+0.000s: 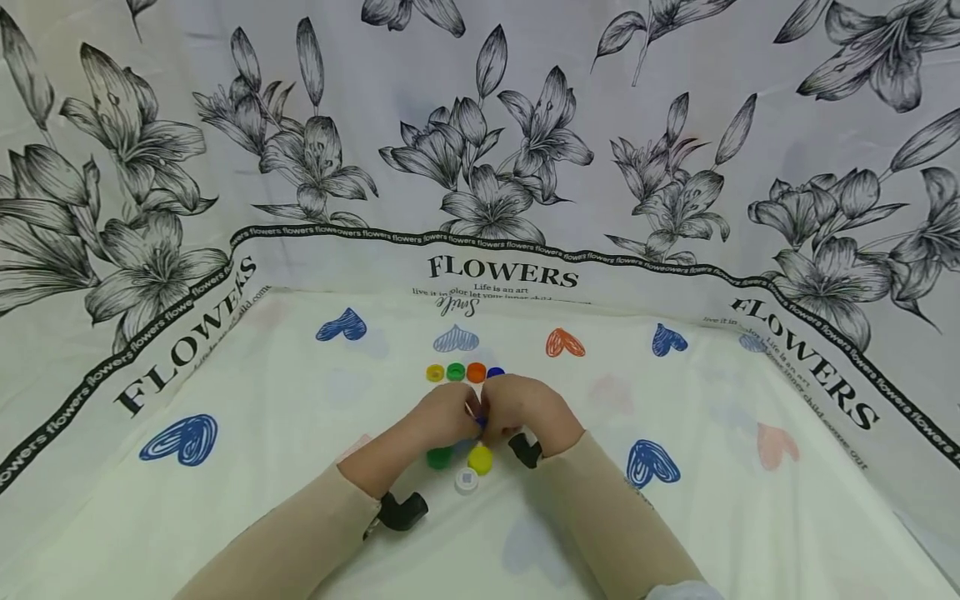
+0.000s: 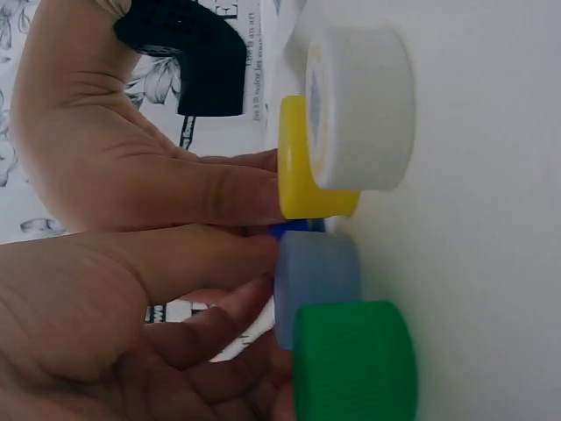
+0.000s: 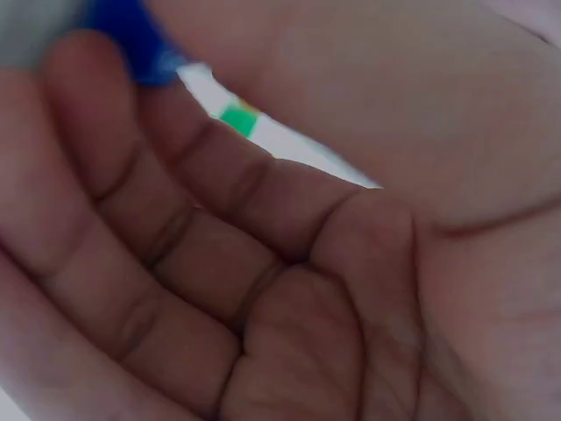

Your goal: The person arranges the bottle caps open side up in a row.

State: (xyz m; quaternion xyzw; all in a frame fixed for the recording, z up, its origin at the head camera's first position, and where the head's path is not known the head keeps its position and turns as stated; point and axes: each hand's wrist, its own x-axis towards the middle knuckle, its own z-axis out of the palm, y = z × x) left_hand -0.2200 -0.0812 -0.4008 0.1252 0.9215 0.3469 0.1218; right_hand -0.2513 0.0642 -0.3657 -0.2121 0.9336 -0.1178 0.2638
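My two hands meet over the middle of the cloth. The right hand [image 1: 517,408] pinches a dark blue cap [image 3: 136,44] between thumb and fingers. Fingers of the left hand [image 1: 447,414] are curled in from the other side, at the same blue cap; its grip is partly hidden. In the left wrist view a pale blue cap [image 2: 320,285] overlaps the left fingertips. Just nearer stand a green cap [image 1: 440,458], a yellow cap [image 1: 480,459] and a white cap [image 1: 467,481].
Behind the hands is a row of caps: yellow [image 1: 435,373], green [image 1: 455,372], orange [image 1: 476,372] and blue [image 1: 496,372], the last partly covered by the right hand. A white cloth with hearts [image 1: 300,500] lies underneath. Flower-printed curtain [image 1: 480,192] surrounds the back and sides.
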